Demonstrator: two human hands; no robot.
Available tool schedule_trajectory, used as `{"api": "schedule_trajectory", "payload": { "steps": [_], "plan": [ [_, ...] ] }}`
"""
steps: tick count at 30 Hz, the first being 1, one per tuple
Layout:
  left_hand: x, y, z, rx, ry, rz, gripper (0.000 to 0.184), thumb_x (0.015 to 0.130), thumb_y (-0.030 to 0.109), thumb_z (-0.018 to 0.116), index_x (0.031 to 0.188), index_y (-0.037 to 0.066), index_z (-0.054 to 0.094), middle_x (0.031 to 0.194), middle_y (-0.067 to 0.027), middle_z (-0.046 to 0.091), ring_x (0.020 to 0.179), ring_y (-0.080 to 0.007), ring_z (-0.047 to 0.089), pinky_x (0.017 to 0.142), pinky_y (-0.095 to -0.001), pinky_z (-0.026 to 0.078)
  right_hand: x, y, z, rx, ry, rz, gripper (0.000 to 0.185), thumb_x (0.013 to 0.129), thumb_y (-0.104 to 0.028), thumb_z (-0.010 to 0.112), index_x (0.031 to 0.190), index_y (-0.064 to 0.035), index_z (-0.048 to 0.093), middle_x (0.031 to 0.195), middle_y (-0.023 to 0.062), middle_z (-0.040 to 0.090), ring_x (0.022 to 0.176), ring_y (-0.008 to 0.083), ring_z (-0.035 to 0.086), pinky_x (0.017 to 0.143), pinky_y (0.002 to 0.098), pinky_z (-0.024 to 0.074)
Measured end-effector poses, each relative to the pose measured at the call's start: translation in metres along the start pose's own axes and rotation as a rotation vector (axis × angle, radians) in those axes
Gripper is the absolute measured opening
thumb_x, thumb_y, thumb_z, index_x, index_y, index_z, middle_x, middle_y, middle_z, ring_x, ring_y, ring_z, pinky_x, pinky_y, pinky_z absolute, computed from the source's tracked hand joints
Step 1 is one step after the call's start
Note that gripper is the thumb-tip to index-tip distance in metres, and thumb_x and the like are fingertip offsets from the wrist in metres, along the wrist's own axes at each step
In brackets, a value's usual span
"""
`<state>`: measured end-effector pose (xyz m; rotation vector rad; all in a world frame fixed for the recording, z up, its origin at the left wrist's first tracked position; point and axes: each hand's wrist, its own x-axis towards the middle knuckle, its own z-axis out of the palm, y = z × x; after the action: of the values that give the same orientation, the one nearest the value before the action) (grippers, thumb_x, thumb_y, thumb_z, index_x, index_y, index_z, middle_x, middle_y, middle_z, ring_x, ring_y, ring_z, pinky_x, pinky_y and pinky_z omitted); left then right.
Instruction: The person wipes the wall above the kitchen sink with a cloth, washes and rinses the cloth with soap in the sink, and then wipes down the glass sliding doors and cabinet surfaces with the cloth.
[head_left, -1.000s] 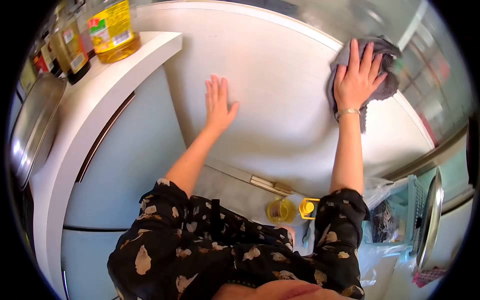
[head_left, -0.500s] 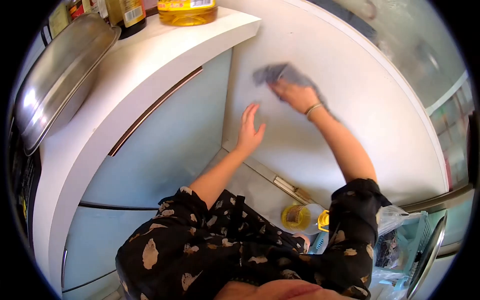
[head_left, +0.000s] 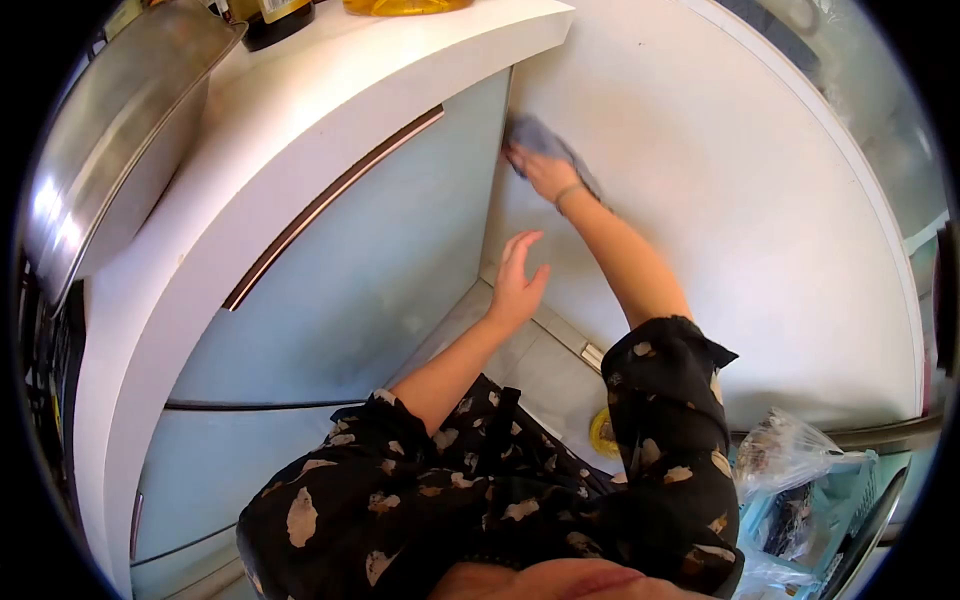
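A grey cloth [head_left: 545, 140] is pressed by my right hand [head_left: 545, 175] against the white panel [head_left: 720, 220], close to the corner where it meets the blue cabinet front [head_left: 370, 260]. The fingers of that hand are partly hidden by the cloth, and a bracelet circles the wrist. My left hand [head_left: 517, 285] is raised in front of the corner, lower than the right. Its fingers are apart and slightly curled, with nothing in them.
A white countertop [head_left: 300, 130] curves along the left, bearing a metal basin [head_left: 120, 140] and bottles at the back. On the floor, a yellow-based bottle [head_left: 602, 432] is mostly covered by my sleeve. A light-blue basket [head_left: 845, 500] with plastic bags stands at lower right.
My right hand has moved left with the cloth, up to the panel's corner. My left hand appears slightly lower and further right, and the whole view has shifted.
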<state>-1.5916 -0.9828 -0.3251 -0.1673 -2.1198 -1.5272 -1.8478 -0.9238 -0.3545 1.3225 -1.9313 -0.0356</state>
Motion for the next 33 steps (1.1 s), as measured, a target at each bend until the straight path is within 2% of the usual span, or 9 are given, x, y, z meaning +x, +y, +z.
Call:
{"api": "schedule_trajectory", "payload": {
  "steps": [6,14,19,21,22,24,26,29,33],
  "plan": [
    [-0.008,0.008,0.003,0.064,-0.069,-0.028,0.045,0.077,0.004,0.057,0.121,0.003,0.045,0.123,-0.0158,0.045,0.117,-0.0328,0.042,0.098,-0.0376,0.034,-0.080,-0.019,-0.097,-0.064,-0.518,0.032,0.065,0.082,-0.010,0.048,0.142,-0.0194,0.025,0.138,-0.0047,0.040,0.083,0.0094,0.063,0.049,0.0274,0.0509],
    [0.000,0.041,0.035,0.019,-0.099,-0.211,0.056,0.079,0.006,0.057,0.131,0.006,0.036,0.135,-0.0155,0.034,0.125,-0.0323,0.034,0.093,-0.0340,0.039,0.037,0.055,-0.312,-0.004,-0.308,0.465,0.060,0.086,-0.008,0.039,0.139,-0.0320,0.028,0.107,0.0095,0.054,0.083,0.0287,0.061,0.067,0.0378,0.0515],
    [0.013,0.071,0.051,-0.086,-0.104,-0.293,0.057,0.079,0.007,0.057,0.131,0.004,0.035,0.137,-0.0180,0.032,0.126,-0.0335,0.033,0.100,-0.0356,0.034,0.097,0.082,-0.390,-0.535,-0.047,0.352,0.063,0.078,-0.011,0.057,0.134,-0.0339,0.038,0.132,0.0041,0.046,0.102,0.0246,0.056,0.072,0.0384,0.0479],
    [0.013,0.079,0.062,-0.147,-0.115,-0.290,0.056,0.079,0.008,0.058,0.130,0.003,0.037,0.134,-0.0181,0.035,0.123,-0.0337,0.036,0.098,-0.0352,0.036,0.096,0.081,-0.383,-0.650,-0.228,0.341,0.059,0.079,-0.017,0.056,0.133,-0.0336,0.040,0.137,0.0074,0.042,0.107,0.0213,0.054,0.073,0.0367,0.0462],
    [0.010,0.081,0.064,-0.153,-0.101,-0.298,0.056,0.079,0.008,0.058,0.130,0.003,0.037,0.134,-0.0181,0.035,0.123,-0.0337,0.036,0.098,-0.0352,0.036,0.091,0.087,-0.370,-0.599,-0.049,0.184,0.058,0.080,-0.018,0.053,0.135,-0.0299,0.037,0.116,0.0123,0.058,0.089,0.0213,0.062,0.061,0.0363,0.0487],
    [-0.001,0.092,0.069,-0.140,-0.140,-0.307,0.053,0.078,0.008,0.059,0.127,0.003,0.040,0.130,-0.0179,0.040,0.119,-0.0339,0.039,0.097,-0.0360,0.037,0.078,0.071,-0.354,-0.239,-0.816,0.464,0.058,0.081,-0.014,0.048,0.137,-0.0244,0.036,0.081,0.0111,0.067,0.060,0.0207,0.063,0.042,0.0355,0.0455],
    [-0.030,0.082,0.079,-0.123,-0.179,-0.323,0.051,0.079,0.008,0.059,0.126,0.005,0.041,0.128,-0.0158,0.041,0.118,-0.0311,0.041,0.090,-0.0337,0.042,0.032,0.046,-0.301,-0.130,-0.955,0.335,0.062,0.082,-0.012,0.044,0.141,-0.0244,0.028,0.075,0.0090,0.066,0.053,0.0193,0.061,0.043,0.0367,0.0470],
    [-0.057,0.073,0.087,-0.152,-0.347,-0.324,0.048,0.080,0.008,0.058,0.125,0.007,0.043,0.124,-0.0137,0.044,0.115,-0.0280,0.044,0.085,-0.0321,0.046,-0.166,0.032,-0.153,0.143,-0.665,0.173,0.062,0.084,-0.013,0.044,0.142,-0.0135,0.023,0.089,0.0080,0.066,0.054,0.0211,0.062,0.051,0.0380,0.0523],
    [-0.095,0.061,0.068,-0.161,-0.461,-0.433,0.047,0.080,0.007,0.057,0.125,0.007,0.044,0.123,-0.0130,0.046,0.113,-0.0263,0.047,0.088,-0.0339,0.045,-0.225,0.003,-0.149,0.240,-1.305,0.222,0.049,0.085,-0.012,0.043,0.134,-0.0073,0.038,0.121,0.0098,0.054,0.098,0.0203,0.059,0.060,0.0385,0.0541]
  ]
}}
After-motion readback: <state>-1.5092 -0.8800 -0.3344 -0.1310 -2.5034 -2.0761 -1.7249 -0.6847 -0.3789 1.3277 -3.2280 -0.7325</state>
